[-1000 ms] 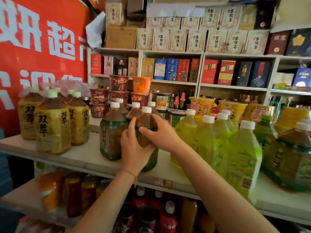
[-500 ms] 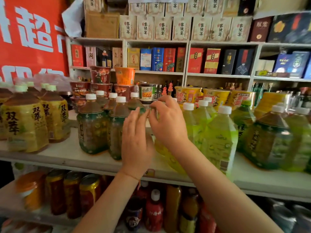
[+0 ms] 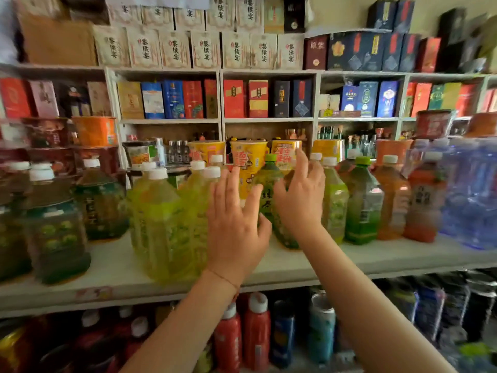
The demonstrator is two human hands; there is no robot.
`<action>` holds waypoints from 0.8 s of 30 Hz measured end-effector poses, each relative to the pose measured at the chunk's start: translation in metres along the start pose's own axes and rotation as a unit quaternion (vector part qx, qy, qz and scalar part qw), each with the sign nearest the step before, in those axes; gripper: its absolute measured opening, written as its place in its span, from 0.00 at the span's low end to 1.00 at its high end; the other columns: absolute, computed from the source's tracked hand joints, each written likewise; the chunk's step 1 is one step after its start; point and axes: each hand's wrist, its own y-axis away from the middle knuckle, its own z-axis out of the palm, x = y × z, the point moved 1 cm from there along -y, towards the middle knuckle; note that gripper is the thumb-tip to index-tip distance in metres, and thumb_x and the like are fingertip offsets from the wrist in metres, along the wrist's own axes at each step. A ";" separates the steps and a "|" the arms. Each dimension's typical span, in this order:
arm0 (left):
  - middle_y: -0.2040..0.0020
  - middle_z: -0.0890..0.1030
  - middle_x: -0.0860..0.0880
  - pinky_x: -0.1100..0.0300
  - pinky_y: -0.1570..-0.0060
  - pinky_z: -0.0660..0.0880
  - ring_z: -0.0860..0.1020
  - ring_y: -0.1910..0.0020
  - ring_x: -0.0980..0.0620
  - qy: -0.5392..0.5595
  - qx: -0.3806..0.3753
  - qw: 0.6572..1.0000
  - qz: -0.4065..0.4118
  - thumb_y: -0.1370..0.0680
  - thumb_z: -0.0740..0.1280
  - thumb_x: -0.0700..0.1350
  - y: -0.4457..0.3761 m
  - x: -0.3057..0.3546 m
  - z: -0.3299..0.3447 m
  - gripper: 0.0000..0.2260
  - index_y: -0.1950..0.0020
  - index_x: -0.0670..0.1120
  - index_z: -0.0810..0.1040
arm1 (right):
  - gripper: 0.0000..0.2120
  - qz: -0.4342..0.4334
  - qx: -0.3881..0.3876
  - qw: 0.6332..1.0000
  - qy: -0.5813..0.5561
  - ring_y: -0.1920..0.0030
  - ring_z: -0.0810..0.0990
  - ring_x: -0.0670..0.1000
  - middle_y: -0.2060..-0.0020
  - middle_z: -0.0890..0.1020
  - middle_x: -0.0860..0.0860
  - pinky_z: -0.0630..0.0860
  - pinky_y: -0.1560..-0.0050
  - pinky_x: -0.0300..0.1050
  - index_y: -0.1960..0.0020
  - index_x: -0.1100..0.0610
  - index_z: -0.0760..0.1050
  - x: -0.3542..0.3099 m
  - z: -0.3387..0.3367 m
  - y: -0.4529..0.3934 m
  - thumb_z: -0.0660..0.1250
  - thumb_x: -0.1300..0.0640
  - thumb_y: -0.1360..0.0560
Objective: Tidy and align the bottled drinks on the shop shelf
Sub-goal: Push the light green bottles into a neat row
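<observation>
Large drink bottles stand in rows on the white shelf board (image 3: pixel 403 257). Dark tea bottles (image 3: pixel 56 232) are at the left and yellow-green bottles (image 3: pixel 161 224) stand left of centre. A green-capped bottle with a dark label (image 3: pixel 269 181) stands in the middle. My left hand (image 3: pixel 236 224) is spread open in front of it, fingers straight, beside the yellow-green bottles. My right hand (image 3: pixel 298 200) reaches up just right of that bottle with fingers extended, against a bottle it mostly hides. Neither hand holds anything.
Right of my hands stand a light-green bottle (image 3: pixel 334 205), a green one (image 3: pixel 363 205), an orange one (image 3: pixel 394 200), a red one (image 3: pixel 422 208) and blue water jugs (image 3: pixel 473 197). Noodle cups (image 3: pixel 248 154) sit behind. Red and blue bottles (image 3: pixel 256 332) fill the lower shelf.
My view and both hands have moved right along the shelf. The hands let go of the dark tea bottle, passed the yellow-green bottles and now spread open at the green-capped bottle.
</observation>
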 end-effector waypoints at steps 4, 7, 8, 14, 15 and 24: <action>0.27 0.71 0.36 0.36 0.27 0.64 0.66 0.25 0.35 0.004 -0.052 0.999 0.013 0.25 0.68 0.44 -0.001 0.033 0.030 0.17 0.36 0.43 0.79 | 0.43 -0.010 -0.085 0.994 0.060 0.34 0.73 0.59 0.33 0.73 0.60 0.71 0.34 0.53 0.21 0.62 0.52 0.038 -0.005 -0.006 0.71 0.47 0.25; 0.24 0.67 0.40 0.42 0.25 0.62 0.65 0.24 0.39 0.045 -0.138 0.987 -0.063 0.21 0.63 0.47 -0.001 0.038 0.045 0.22 0.27 0.46 0.71 | 0.44 -0.050 -0.083 0.987 0.132 0.33 0.71 0.59 0.32 0.71 0.60 0.68 0.33 0.51 0.22 0.63 0.56 0.045 0.000 -0.007 0.71 0.42 0.26; 0.22 0.64 0.43 0.49 0.24 0.60 0.63 0.23 0.43 0.105 -0.188 0.970 -0.112 0.20 0.63 0.47 -0.001 0.038 0.049 0.25 0.23 0.48 0.66 | 0.43 -0.049 -0.074 0.986 0.141 0.34 0.71 0.59 0.33 0.71 0.59 0.69 0.33 0.50 0.23 0.63 0.58 0.045 -0.001 -0.010 0.72 0.41 0.27; 0.33 0.76 0.52 0.61 0.40 0.75 0.76 0.35 0.51 0.373 -0.256 0.820 -0.351 0.23 0.71 0.38 -0.003 0.036 0.078 0.31 0.24 0.51 0.62 | 0.45 -0.036 -0.146 0.987 0.049 0.40 0.74 0.61 0.34 0.69 0.59 0.76 0.45 0.51 0.21 0.53 0.51 0.048 0.002 0.002 0.72 0.41 0.28; 0.34 0.77 0.52 0.61 0.40 0.75 0.77 0.36 0.51 0.369 -0.255 0.822 -0.352 0.24 0.73 0.38 -0.002 0.035 0.082 0.33 0.24 0.51 0.62 | 0.46 -0.033 -0.164 0.985 0.034 0.41 0.75 0.61 0.36 0.70 0.59 0.77 0.48 0.51 0.21 0.50 0.49 0.052 0.001 0.007 0.71 0.39 0.28; 0.33 0.76 0.57 0.56 0.36 0.76 0.76 0.34 0.56 0.406 -0.175 0.846 -0.298 0.35 0.83 0.46 -0.006 0.056 0.073 0.41 0.32 0.67 0.63 | 0.40 0.041 -0.145 0.965 -0.213 0.43 0.77 0.47 0.37 0.75 0.47 0.79 0.48 0.45 0.23 0.41 0.56 0.069 -0.041 0.014 0.70 0.38 0.29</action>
